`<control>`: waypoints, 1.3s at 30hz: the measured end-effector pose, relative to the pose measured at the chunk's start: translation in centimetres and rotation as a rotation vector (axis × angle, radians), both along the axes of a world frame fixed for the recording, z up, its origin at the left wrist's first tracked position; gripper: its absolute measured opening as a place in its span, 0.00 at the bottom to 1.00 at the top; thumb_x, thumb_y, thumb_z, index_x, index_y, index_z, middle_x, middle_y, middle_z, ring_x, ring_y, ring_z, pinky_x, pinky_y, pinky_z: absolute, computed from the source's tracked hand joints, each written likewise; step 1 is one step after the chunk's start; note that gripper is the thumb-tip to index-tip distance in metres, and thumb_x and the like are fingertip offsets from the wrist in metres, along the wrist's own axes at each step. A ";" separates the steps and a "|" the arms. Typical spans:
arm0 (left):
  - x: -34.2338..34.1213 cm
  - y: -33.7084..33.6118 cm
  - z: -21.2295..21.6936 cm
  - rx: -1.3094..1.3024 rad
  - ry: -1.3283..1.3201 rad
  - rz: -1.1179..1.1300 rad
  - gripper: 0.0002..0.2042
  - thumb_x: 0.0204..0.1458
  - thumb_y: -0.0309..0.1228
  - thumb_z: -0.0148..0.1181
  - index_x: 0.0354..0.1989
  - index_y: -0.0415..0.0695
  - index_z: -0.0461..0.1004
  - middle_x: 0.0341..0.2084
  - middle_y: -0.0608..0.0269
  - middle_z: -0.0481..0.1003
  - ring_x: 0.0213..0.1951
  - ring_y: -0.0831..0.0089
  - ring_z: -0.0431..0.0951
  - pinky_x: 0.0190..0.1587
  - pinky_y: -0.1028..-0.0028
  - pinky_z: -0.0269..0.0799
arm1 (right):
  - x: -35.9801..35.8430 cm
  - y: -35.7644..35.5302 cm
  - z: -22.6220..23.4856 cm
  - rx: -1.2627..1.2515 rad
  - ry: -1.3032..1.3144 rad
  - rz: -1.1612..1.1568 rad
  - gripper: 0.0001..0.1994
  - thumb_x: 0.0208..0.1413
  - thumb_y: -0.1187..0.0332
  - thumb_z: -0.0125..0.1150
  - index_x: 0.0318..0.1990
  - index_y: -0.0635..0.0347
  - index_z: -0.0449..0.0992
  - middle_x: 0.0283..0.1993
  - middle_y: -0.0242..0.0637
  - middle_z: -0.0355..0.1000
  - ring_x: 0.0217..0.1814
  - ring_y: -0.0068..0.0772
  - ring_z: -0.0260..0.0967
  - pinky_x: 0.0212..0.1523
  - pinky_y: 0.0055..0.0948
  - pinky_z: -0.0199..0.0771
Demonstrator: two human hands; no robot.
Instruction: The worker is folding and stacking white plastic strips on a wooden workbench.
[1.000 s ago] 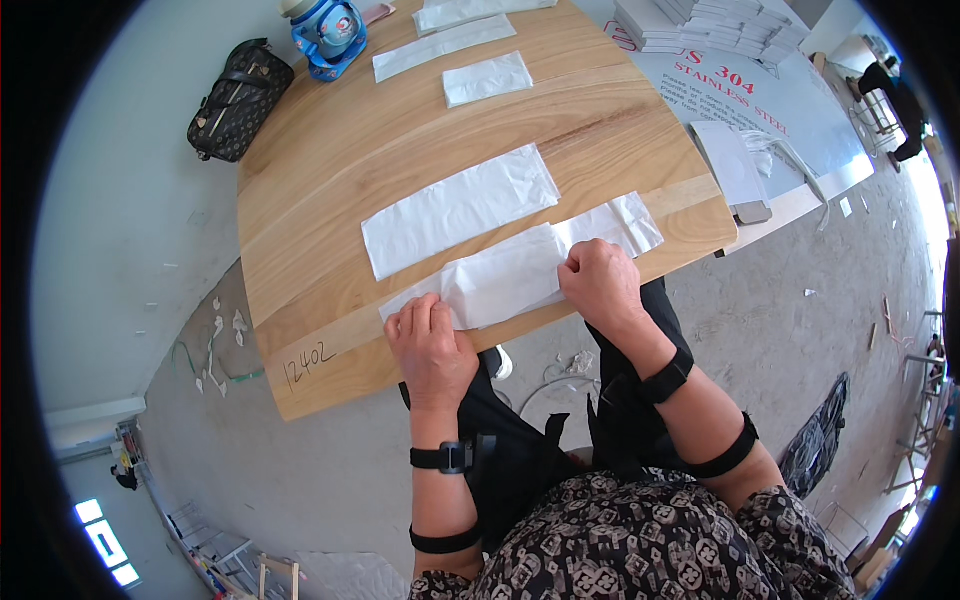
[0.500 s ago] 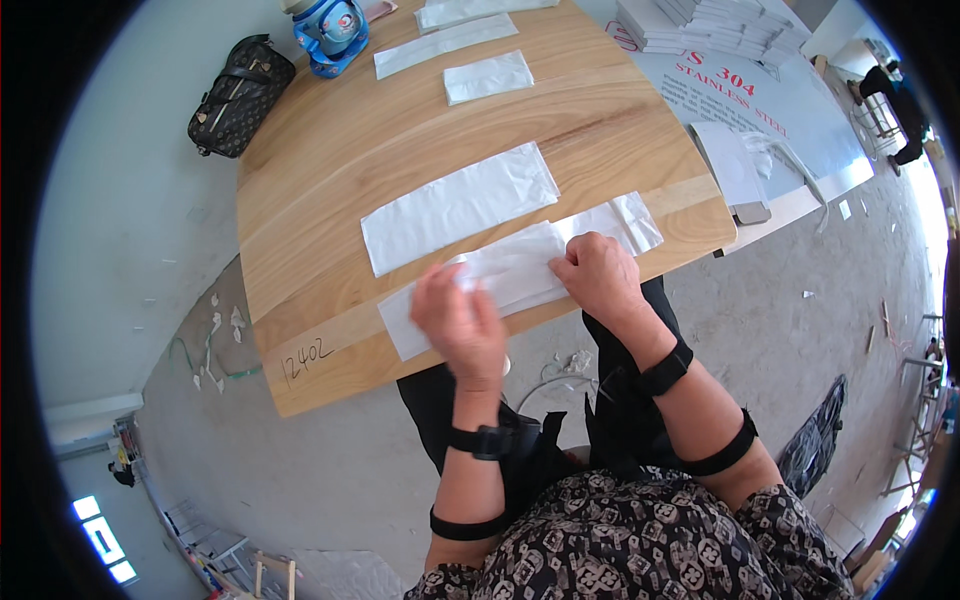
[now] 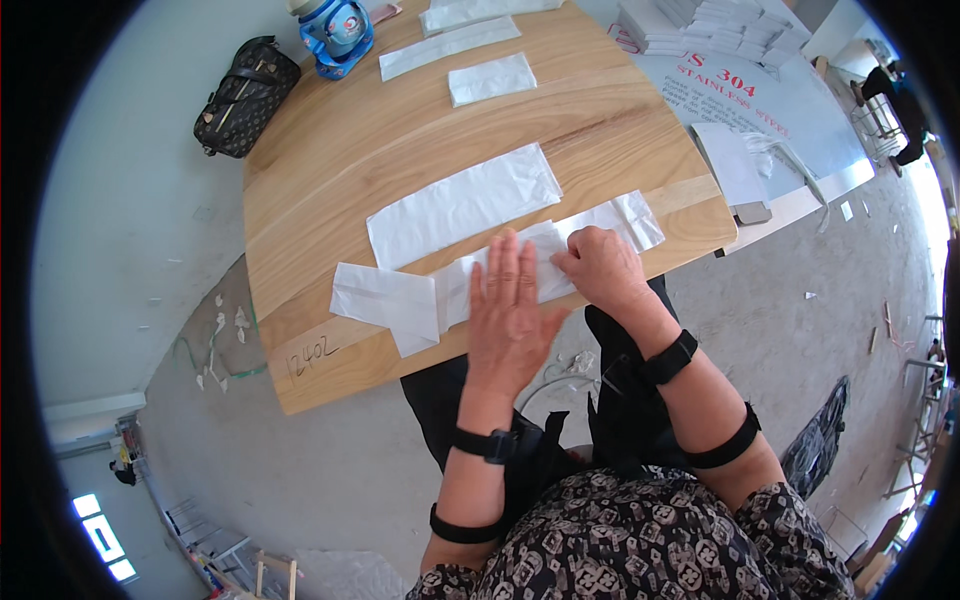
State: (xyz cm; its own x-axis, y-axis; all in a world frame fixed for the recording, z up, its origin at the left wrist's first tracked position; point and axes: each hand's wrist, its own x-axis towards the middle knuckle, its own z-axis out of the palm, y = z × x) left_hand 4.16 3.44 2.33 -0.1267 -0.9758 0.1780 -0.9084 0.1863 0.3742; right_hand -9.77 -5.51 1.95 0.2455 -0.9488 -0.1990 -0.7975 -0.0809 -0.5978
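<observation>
- The person is sitting at the near edge of a wooden table [image 3: 400,150], and both forearms are coming in from the lower edge of the view
- The left hand [image 3: 512,310] is lying flat and open, palm down, with the fingers [image 3: 500,265] stretched out and slightly apart; it is pressing on the middle of a long white plastic bag [image 3: 450,290] and is not gripping anything
- The right hand [image 3: 598,268] is resting just beside the left one, with the fingers curled down on the same bag; I cannot tell if it is pinching the plastic or only pressing it
- This long white plastic bag is lying along the near edge of the table; its left end [image 3: 385,300] is looking folded over, and its right end [image 3: 630,215] is sticking out past the right hand
- A second white bag [image 3: 462,203] is lying flat just behind the first one, touching or almost touching it
- Further back, a small white bag [image 3: 492,78] and a narrow white strip [image 3: 450,47] are lying well apart from the hands
- A blue bottle [image 3: 338,30] is standing at the far left corner of the table, and a dark handbag [image 3: 238,95] is lying beside it at the table's left edge
- Black bands are sitting around both wrists and forearms
- To the right of the table, stacks of white folded items [image 3: 720,30] are resting on a pale sheet [image 3: 800,120]
</observation>
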 end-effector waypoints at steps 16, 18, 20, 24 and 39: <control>-2.3 -0.6 -1.3 0.097 -0.150 0.030 0.41 0.49 0.54 0.61 0.70 0.59 0.50 0.68 0.35 0.42 0.70 0.42 0.40 0.67 0.41 0.35 | -5.8 -1.4 -1.3 -0.308 0.105 -0.319 0.15 0.42 0.67 0.66 0.36 0.66 0.72 0.33 0.45 0.70 0.41 0.47 0.69 0.46 0.41 0.70; -2.4 -0.6 -0.8 0.101 -0.199 0.040 0.40 0.49 0.51 0.62 0.69 0.53 0.53 0.66 0.35 0.47 0.69 0.40 0.44 0.67 0.44 0.39 | -5.5 -1.7 -0.3 0.018 -0.292 -0.450 0.12 0.43 0.72 0.65 0.35 0.67 0.72 0.32 0.40 0.72 0.34 0.35 0.72 0.37 0.30 0.72; -1.7 -0.9 -1.9 -0.085 -0.040 0.092 0.35 0.50 0.50 0.62 0.64 0.48 0.59 0.61 0.37 0.56 0.64 0.45 0.55 0.63 0.48 0.48 | -4.9 -1.1 -0.3 0.009 -0.587 -0.481 0.11 0.45 0.74 0.64 0.36 0.65 0.72 0.32 0.37 0.73 0.32 0.28 0.71 0.34 0.25 0.71; -1.5 -1.0 0.6 -0.020 0.819 0.315 0.21 0.57 0.44 0.58 0.46 0.36 0.72 0.40 0.52 0.75 0.41 0.65 0.75 0.43 0.67 0.69 | -2.4 0.9 0.5 -0.113 -1.103 -0.381 0.09 0.50 0.78 0.61 0.39 0.63 0.72 0.33 0.28 0.72 0.34 0.15 0.68 0.32 0.18 0.69; 2.5 -1.6 -1.5 -0.104 0.504 0.617 0.06 0.53 0.25 0.59 0.26 0.36 0.72 0.15 0.64 0.72 0.18 0.78 0.70 0.23 0.73 0.70 | 0.6 4.7 -1.2 -0.560 -0.078 0.377 0.32 0.50 0.57 0.64 0.58 0.69 0.64 0.68 0.47 0.54 0.73 0.47 0.47 0.71 0.47 0.45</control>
State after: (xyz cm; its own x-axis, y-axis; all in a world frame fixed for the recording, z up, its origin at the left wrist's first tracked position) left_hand 6.62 1.87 0.81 0.5504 -0.8186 0.1640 -0.5851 -0.2380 0.7753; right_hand -9.12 -0.85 0.73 0.5733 -0.7502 0.3293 -0.6102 -0.6592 -0.4395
